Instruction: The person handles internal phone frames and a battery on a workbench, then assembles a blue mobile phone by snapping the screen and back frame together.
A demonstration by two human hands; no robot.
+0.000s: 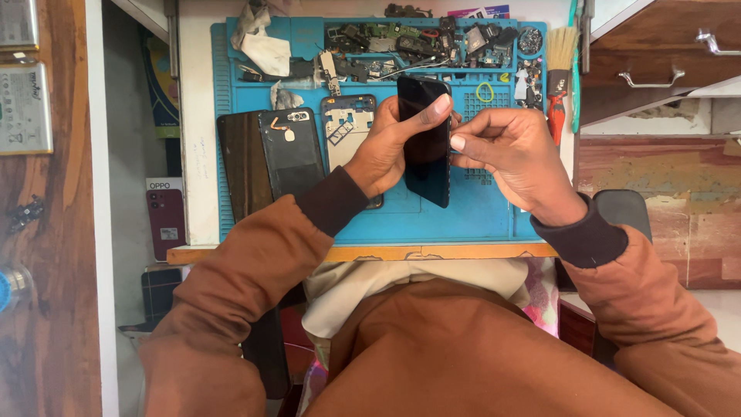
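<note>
The left hand (390,150) grips a dark phone (425,139) upright above the blue mat (463,208), while the right hand (509,158) pinches at its right edge, fingertips pressed together; the phone looks unopened, though a back cover (292,150) and bare frame (347,123) already lie apart; a white label tops the red phone (166,220) lower left
</note>
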